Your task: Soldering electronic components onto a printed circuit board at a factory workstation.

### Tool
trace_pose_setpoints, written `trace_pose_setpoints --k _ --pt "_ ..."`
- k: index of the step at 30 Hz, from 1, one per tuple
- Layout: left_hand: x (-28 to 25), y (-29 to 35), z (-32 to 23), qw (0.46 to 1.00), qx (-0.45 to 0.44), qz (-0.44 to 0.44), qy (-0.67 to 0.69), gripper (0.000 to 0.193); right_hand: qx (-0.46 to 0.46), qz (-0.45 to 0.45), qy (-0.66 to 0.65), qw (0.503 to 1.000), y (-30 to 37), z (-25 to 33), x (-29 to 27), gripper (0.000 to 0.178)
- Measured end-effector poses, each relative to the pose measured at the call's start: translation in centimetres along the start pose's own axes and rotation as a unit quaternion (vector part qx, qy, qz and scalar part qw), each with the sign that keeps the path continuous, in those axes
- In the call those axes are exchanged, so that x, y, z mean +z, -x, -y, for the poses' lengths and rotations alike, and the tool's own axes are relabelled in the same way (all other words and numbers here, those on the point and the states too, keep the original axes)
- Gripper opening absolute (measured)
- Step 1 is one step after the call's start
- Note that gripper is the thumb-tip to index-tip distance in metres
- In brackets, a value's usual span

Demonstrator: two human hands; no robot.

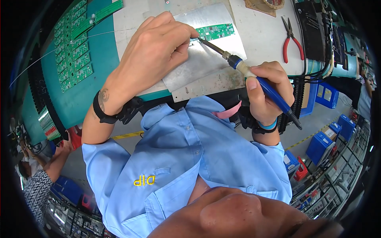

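Note:
My right hand is wrapped round the blue handle of a soldering iron. The iron's tip points up and left, at the near left part of a narrow green circuit board. Over the board's left end, my left hand is closed in a pinch beside that tip. A thin solder wire runs in from the left and passes behind this hand; the pinched end is hidden by the fingers. The board lies on a shiny metal plate on the bench.
Panels of green circuit boards and a long green board strip lie on the teal mat at left. Red-handled pliers rest at right, near black cables. At far left, another person's hand reaches toward a rack of small boards.

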State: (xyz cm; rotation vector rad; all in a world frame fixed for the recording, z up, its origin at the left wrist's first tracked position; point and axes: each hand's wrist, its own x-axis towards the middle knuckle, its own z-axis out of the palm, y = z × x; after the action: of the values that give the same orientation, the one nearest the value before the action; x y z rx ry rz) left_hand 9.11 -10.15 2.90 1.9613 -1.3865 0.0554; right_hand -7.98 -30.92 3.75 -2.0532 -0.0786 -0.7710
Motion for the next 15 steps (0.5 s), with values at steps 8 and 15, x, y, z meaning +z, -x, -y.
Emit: trace_pose_setpoints --k 8,15 --pt "0.00 -0.06 0.00 1.000 0.005 0.000 0.011 0.023 0.010 -0.006 0.005 1.000 0.24 0.10 -0.03 0.017" --pt "-0.06 -0.14 -0.09 1.000 0.006 0.001 0.011 0.024 0.009 -0.010 0.001 1.000 0.36 0.06 -0.03 0.017"
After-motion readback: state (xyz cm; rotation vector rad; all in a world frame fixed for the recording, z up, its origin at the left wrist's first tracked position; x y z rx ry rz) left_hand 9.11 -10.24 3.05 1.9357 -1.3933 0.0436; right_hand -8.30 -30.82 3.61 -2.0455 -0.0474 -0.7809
